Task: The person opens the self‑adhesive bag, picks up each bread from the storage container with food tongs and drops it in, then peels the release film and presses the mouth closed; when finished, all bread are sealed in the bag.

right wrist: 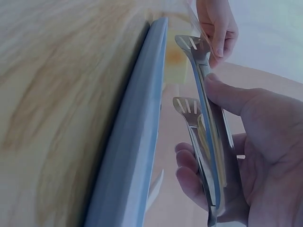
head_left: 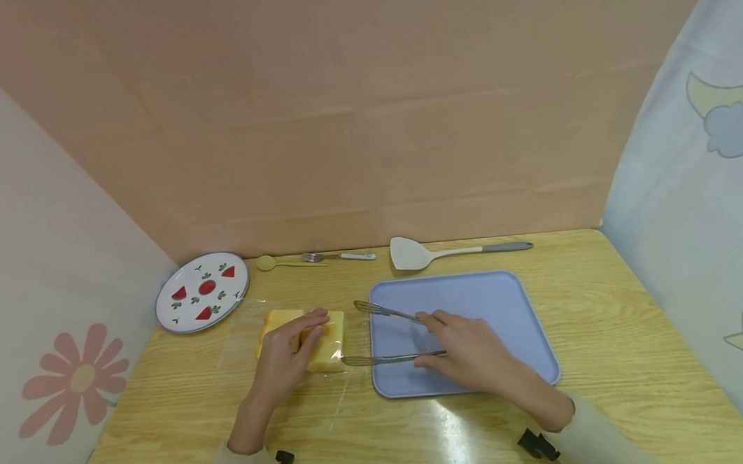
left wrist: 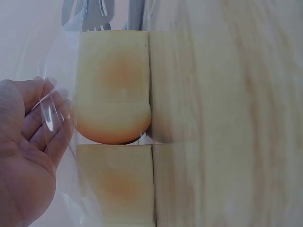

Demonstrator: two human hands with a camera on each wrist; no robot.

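Observation:
My left hand (head_left: pixel 282 357) pinches the film of a clear plastic bag (left wrist: pixel 51 113), thumb and fingers curled at it. Inside lie yellow bread slices (head_left: pixel 332 346) with browned crusts, flat on the table; the hand covers part of them. My right hand (head_left: pixel 472 344) holds metal tongs (head_left: pixel 393 359), thumb on one arm and fingers on the other. Their slotted tips (right wrist: pixel 188 106) are spread apart, pointing left toward the bag's right side, with nothing between them. Below the right hand and tongs is a blue tray (head_left: pixel 482 296).
A white plate (head_left: pixel 184 270) with red fruit prints stands at the back left. Along the back lie a yellow spoon (head_left: pixel 267 263), a fork (head_left: pixel 347 256) and a white spatula (head_left: pixel 410 254) with a grey handle end. Cloth-covered walls border the wooden table (head_left: pixel 630 358).

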